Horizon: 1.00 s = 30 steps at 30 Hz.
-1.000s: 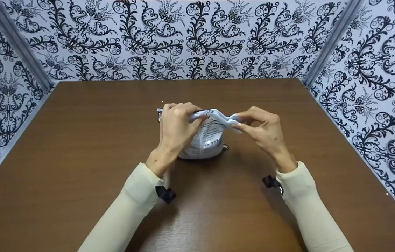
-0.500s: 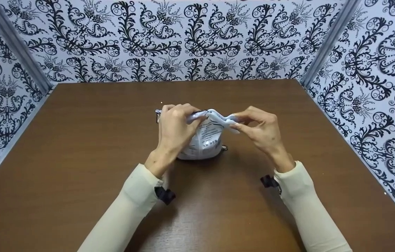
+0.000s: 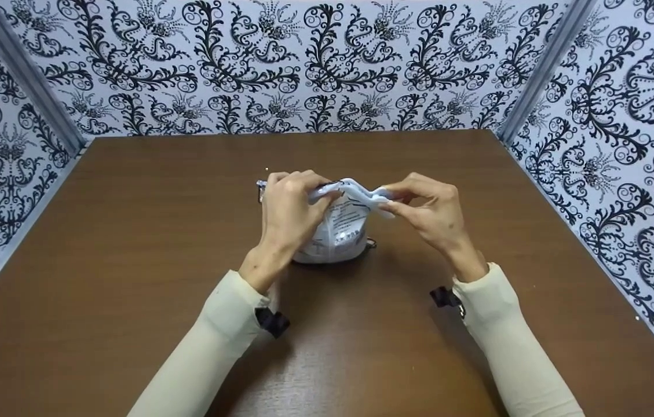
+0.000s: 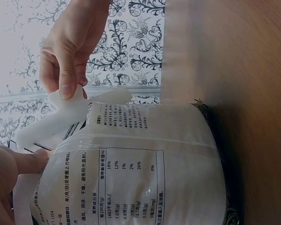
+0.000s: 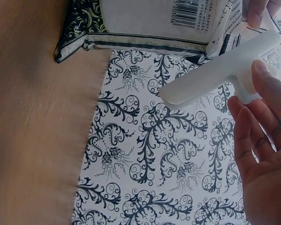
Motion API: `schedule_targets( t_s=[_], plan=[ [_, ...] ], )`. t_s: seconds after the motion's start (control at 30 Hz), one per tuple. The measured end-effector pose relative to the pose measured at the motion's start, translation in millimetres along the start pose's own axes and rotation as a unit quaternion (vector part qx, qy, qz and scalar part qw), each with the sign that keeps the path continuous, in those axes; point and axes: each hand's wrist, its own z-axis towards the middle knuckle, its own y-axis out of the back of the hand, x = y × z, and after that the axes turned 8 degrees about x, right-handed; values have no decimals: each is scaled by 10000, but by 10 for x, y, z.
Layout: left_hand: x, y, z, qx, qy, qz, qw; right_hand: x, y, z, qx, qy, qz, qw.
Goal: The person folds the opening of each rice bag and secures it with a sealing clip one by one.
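Note:
A filled plastic bag of rice (image 3: pixel 341 231) with printed labels stands upright on the table. My left hand (image 3: pixel 289 214) grips its top edge, the thumb in front and the fingers behind. My right hand (image 3: pixel 434 217) pinches the tab of a white plastic bag clip (image 5: pixel 215 72) between thumb and fingers. In the right wrist view, the clip's long bar slants beside the bag's gathered top, close to the left fingertips. The left wrist view shows the right thumb pressed on the clip (image 4: pixel 70 105) next to the bag's upper corner. The bag's far side is hidden in the head view.
The brown wooden table (image 3: pixel 159 278) spreads around the bag. Walls with black scroll patterns (image 3: pixel 327 63) close it in at the back and both sides. A black wrist camera (image 3: pixel 273 322) sits below the left sleeve cuff, another (image 3: pixel 445 297) by the right cuff.

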Motion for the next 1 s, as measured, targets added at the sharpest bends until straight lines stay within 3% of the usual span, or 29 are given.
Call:
schedule_targets(
  t_s=[1.0],
  plan=[
    [2, -10, -12, -27, -7, -86, 10000, 47, -37, 56, 7, 235, 185, 9996]
  ],
)
